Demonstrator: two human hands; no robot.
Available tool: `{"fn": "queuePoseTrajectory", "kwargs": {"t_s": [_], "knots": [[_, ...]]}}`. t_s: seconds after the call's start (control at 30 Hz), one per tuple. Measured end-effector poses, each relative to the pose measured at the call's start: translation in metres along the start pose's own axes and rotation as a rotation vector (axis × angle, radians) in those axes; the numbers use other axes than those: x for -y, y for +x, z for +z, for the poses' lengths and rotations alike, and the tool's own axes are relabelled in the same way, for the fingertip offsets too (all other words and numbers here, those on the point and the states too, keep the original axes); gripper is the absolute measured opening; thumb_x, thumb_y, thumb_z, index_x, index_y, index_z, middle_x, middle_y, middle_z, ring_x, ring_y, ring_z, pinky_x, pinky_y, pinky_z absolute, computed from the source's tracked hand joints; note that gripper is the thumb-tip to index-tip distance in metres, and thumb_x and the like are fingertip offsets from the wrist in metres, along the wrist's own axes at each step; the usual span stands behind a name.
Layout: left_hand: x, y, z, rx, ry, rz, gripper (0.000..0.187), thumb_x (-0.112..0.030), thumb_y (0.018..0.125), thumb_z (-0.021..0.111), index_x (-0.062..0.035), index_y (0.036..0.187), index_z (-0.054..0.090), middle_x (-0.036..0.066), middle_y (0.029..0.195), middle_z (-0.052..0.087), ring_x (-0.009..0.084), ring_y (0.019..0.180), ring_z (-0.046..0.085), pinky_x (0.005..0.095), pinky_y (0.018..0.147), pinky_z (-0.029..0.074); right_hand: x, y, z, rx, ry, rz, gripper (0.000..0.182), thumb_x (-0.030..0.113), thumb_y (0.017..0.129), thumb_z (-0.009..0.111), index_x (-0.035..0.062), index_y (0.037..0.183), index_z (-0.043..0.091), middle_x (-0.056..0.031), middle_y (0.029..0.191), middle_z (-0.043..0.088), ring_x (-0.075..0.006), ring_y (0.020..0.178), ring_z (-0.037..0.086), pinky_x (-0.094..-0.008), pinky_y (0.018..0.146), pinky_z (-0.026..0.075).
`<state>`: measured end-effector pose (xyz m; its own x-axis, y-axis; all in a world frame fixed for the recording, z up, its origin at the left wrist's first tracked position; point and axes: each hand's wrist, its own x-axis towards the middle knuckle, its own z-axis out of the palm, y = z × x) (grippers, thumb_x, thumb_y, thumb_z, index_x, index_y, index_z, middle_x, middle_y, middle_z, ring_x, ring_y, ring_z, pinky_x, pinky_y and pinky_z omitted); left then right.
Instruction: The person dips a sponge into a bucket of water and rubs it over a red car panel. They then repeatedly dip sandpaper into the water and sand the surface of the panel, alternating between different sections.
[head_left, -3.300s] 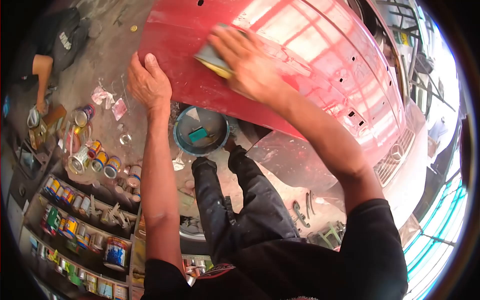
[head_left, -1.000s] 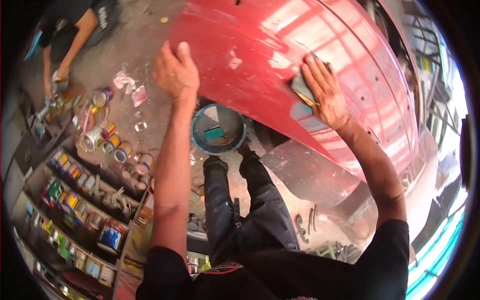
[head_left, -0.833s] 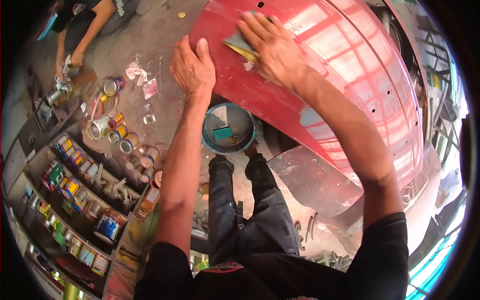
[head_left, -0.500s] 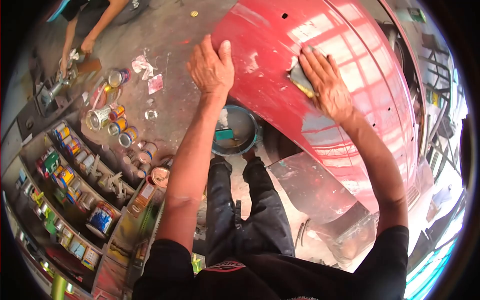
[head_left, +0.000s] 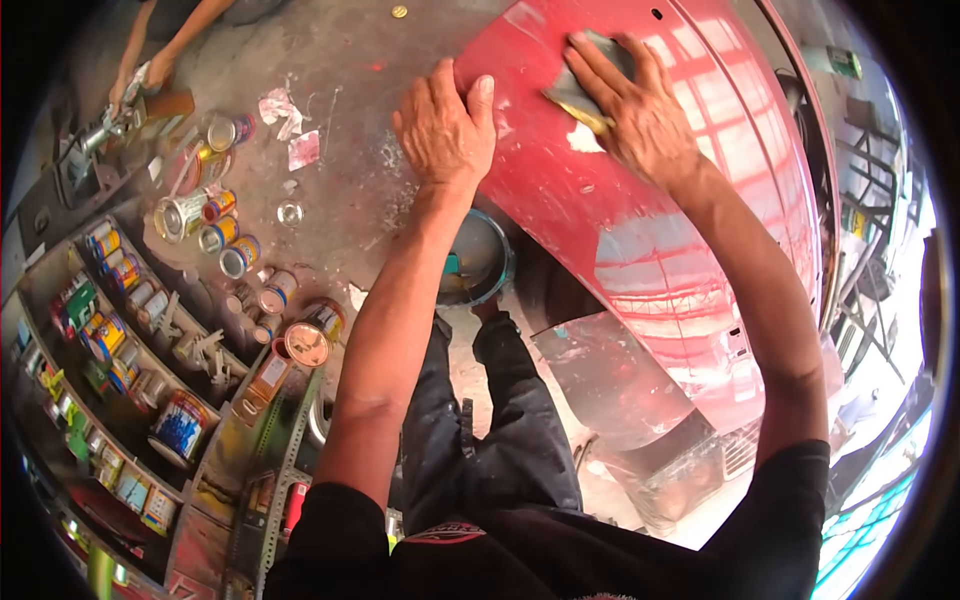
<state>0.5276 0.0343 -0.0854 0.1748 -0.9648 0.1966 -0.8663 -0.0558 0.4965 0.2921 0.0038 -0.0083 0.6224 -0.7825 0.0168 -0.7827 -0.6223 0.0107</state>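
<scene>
A large red car panel [head_left: 560, 180], glossy with bare grey and white patches, slants across the middle. My left hand [head_left: 447, 130] rests at its left edge, fingers stretched out and nothing held. On the panel's upper part my right hand [head_left: 640, 110] presses down a grey sanding pad [head_left: 590, 70] with a yellow edge. Part of that pad is hidden under my fingers. Just below the pad a whitish patch [head_left: 583, 138] shows on the red surface. A bucket [head_left: 485, 250] of murky water, with a green block [head_left: 452, 264] in it, stands near my feet, partly behind my left forearm.
Paint cans [head_left: 238, 257] stand on the floor to the left, beside a shelf unit [head_left: 215, 440] full of cans and bottles. At the upper left another person's hands [head_left: 140, 80] work by a metal tool. Paper scraps [head_left: 303, 150] lie on the floor.
My right hand has slid the sanding pad up and slightly left over the panel. My left hand appears a little further right, and the whole view has shifted slightly.
</scene>
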Motion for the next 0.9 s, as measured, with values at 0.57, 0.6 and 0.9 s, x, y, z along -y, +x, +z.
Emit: {"fn": "queuePoseTrajectory", "kwargs": {"t_s": [0.57, 0.6, 0.9], "knots": [[0.01, -0.002, 0.007, -0.041, -0.039, 0.057, 0.049, -0.048, 0.104, 0.052, -0.0095, 0.134, 0.059, 0.015, 0.108, 0.065, 0.0373, 0.1, 0.063, 0.0543, 0.086, 0.045, 0.028, 0.091, 0.015, -0.016, 0.063, 0.094, 0.065, 0.036, 0.095, 0.059, 0.0053, 0.151, 0.049, -0.0122, 0.159, 0.045, -0.0489, 0.144, 0.034, -0.0612, 0.12, 0.026], [0.013, -0.002, 0.007, -0.022, -0.046, 0.053, 0.05, -0.048, 0.104, 0.052, -0.0095, 0.135, 0.058, 0.015, 0.109, 0.065, 0.0373, 0.101, 0.063, 0.0546, 0.087, 0.045, 0.026, 0.095, 0.011, -0.005, 0.109, 0.108, 0.064, 0.036, 0.095, 0.058, 0.0049, 0.15, 0.049, -0.0124, 0.159, 0.045, -0.0487, 0.144, 0.034, -0.0609, 0.12, 0.026], [-0.002, 0.015, -0.015, 0.025, 0.046, 0.255, 0.058, -0.043, 0.103, 0.055, -0.0097, 0.15, 0.05, 0.021, 0.137, 0.06, 0.0413, 0.123, 0.058, 0.0551, 0.098, 0.044, 0.018, -0.075, -0.049, -0.338, 0.926, 0.761, 0.053, 0.02, 0.099, 0.068, 0.0018, 0.147, 0.053, -0.0091, 0.135, 0.067, -0.0273, 0.127, 0.057, -0.0394, 0.11, 0.043]]}}
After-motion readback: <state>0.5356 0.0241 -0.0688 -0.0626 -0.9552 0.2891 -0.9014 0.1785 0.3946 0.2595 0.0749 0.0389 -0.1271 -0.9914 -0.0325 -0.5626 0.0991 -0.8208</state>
